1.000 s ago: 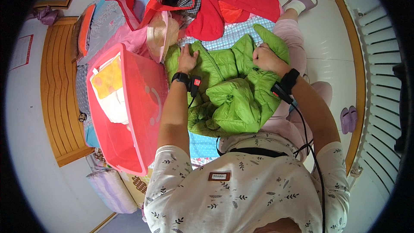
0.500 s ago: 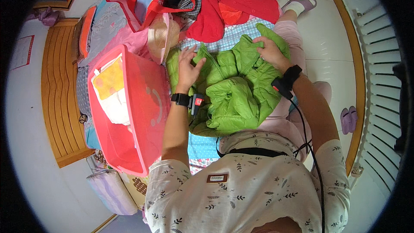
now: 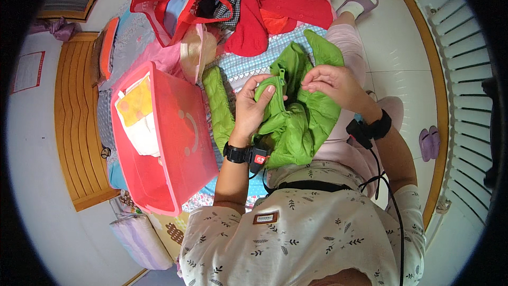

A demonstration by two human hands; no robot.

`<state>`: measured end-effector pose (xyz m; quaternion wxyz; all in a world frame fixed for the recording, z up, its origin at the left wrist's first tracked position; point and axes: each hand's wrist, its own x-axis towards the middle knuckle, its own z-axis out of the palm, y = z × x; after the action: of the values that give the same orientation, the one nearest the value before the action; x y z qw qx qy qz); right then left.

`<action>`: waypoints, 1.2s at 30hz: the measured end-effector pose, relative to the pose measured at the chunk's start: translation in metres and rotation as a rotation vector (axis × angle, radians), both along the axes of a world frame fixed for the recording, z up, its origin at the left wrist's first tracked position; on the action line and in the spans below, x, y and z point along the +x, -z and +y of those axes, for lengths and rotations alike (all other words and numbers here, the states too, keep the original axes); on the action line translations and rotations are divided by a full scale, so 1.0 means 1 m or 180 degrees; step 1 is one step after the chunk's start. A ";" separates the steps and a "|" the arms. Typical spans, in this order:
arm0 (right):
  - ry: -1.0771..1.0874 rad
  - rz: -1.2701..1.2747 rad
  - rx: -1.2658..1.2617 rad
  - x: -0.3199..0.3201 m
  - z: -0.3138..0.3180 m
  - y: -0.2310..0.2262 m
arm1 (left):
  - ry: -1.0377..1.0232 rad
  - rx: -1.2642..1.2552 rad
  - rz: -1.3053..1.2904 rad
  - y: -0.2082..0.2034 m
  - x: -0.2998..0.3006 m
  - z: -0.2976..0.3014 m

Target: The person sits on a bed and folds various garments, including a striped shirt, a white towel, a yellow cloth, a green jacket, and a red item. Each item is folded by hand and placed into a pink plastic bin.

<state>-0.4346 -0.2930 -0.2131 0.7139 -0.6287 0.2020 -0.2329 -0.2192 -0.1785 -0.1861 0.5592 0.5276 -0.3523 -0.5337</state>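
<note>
A green puffer jacket (image 3: 304,140) lies bunched over my lap and the bed edge, one sleeve (image 3: 218,103) stretched along the pink tub. My left hand (image 3: 254,103) grips the jacket's zipped edge, thumb on top, with the zipper pull showing just beyond the fingers. To its right, my right hand (image 3: 336,85) hovers close over the jacket with fingers bent together. Whether fabric is caught between those fingertips is hard to make out. Both wrists wear black straps with small devices.
Left of the jacket stands the pink tub (image 3: 185,127) with white and yellow cloth (image 3: 138,114) inside. Beyond lie a straw hat (image 3: 198,53), a red mesh bag (image 3: 161,13), a red knit garment (image 3: 275,13) and dark clothes. A white radiator (image 3: 465,106) lines the right wall.
My left hand has moved right and taken hold of the jacket's zipped edge. The right hand has come lower, off the jacket's upper edge. The jacket has been gathered rightward, baring more of the checked bedding.
</note>
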 end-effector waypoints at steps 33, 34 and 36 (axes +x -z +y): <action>0.0768 0.1516 -0.1698 0.028 -0.058 0.044 | -0.0163 0.0012 -0.0314 0.008 -0.011 0.022; 0.0714 0.1609 -0.1614 0.033 -0.066 0.052 | -0.0151 0.0026 -0.0328 0.008 -0.010 0.023; 0.0657 0.1766 -0.1426 0.043 -0.073 0.069 | -0.0137 0.0049 -0.0289 0.007 -0.007 0.024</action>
<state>-0.3918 -0.3662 -0.2817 0.4494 -0.7849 0.3942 -0.1628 -0.2266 -0.1542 -0.1931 0.5499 0.5630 -0.3617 -0.4998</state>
